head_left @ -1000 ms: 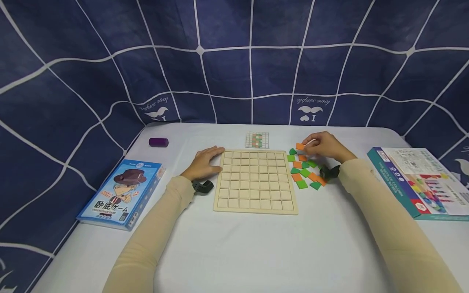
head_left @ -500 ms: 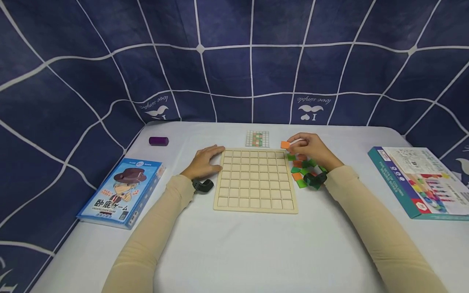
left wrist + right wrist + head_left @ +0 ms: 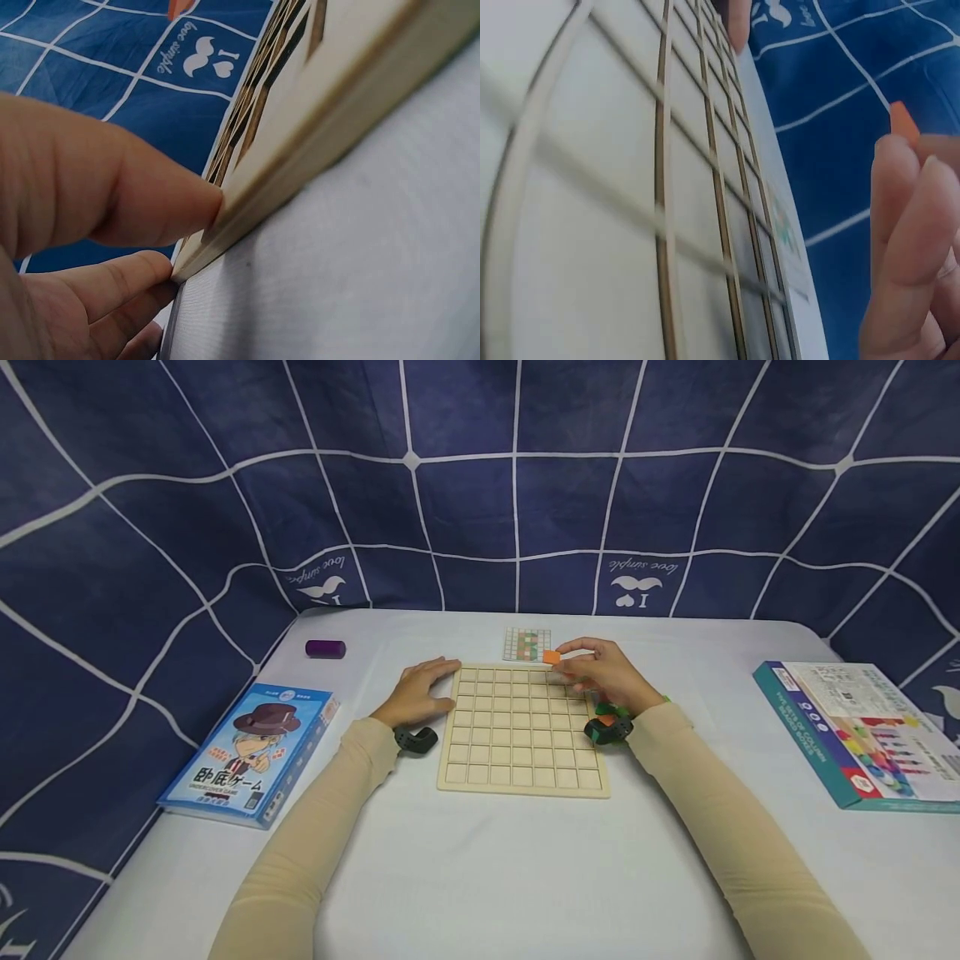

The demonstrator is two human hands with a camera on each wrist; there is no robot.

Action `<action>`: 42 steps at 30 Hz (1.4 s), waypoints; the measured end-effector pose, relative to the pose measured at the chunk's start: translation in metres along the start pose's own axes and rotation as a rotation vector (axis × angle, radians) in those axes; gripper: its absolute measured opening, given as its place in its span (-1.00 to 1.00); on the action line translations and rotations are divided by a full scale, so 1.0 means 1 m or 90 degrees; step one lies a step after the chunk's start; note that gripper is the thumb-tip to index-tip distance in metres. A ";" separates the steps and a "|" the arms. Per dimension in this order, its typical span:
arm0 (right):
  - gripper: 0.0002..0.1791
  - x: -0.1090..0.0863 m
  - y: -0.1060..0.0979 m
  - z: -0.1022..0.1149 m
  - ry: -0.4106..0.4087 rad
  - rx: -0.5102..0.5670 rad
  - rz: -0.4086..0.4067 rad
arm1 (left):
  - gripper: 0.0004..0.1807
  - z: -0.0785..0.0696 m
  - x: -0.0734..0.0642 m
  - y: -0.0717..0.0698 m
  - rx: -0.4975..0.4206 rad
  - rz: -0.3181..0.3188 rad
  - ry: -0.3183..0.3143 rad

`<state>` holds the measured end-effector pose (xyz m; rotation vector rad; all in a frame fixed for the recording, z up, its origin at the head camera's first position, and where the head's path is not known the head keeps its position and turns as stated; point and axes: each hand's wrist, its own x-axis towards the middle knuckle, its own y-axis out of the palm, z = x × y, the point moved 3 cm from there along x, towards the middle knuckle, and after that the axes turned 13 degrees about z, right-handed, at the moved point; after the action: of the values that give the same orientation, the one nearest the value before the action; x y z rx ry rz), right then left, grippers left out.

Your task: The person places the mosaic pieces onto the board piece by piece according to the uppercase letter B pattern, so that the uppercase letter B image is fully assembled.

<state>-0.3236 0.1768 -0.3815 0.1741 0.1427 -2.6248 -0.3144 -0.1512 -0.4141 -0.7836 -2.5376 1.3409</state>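
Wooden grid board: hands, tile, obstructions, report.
Right hand pinches orange tile, not yet placed. Left hand touches edge of wooden grid board. In the way: right hand, partly hiding loose tiles.

Card (image 3: 521, 644) behind board (image 3: 517, 735), box (image 3: 870, 735) far right

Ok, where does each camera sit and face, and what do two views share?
Head: worn on the head, facing forward and down at the board; left hand, right hand and sleeves show.
Left wrist: on that wrist, facing along the board's edge; left hand shows.
Right wrist: on that wrist, facing across the board; right hand shows, plus a finger, likely the left's.
Shared: head and right wrist both show the pinched orange tile.
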 end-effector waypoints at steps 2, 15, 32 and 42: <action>-0.59 0.003 0.006 0.000 0.000 0.020 0.000 | -0.15 0.000 0.000 0.000 0.000 0.001 0.000; -0.53 0.023 0.043 -0.002 0.000 0.082 0.025 | -0.17 0.003 0.001 0.001 0.012 -0.001 0.005; -0.59 0.035 0.053 -0.018 -0.061 -0.019 0.035 | -0.16 0.000 0.003 0.000 0.011 0.004 0.004; -0.62 0.033 0.056 -0.024 -0.073 -0.152 0.048 | -0.16 0.002 0.001 0.001 0.010 0.001 0.008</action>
<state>-0.3220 0.1155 -0.4138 -0.0520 0.3997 -2.5103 -0.3152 -0.1517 -0.4165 -0.7888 -2.5143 1.3511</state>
